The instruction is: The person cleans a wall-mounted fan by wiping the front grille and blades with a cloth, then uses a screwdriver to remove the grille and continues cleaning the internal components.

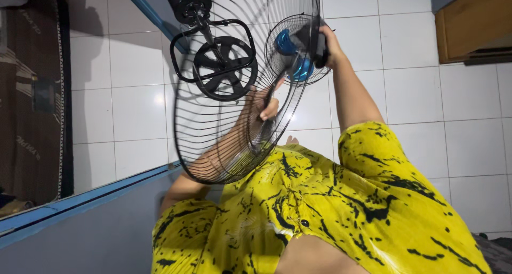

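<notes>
over white floor tiles [416, 109], i'm watching the left hand [262, 106] pinching the wire fan guard's [213, 140] rim, tilting it edge-on. the right hand [329, 46] is clasping the blue fan motor [296, 53].

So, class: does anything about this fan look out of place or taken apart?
Yes. The wire grille is off the fan, held tilted by the left hand. The right hand grips a smaller round piece with a blue hub. The motor hangs bare behind the grille.
</notes>
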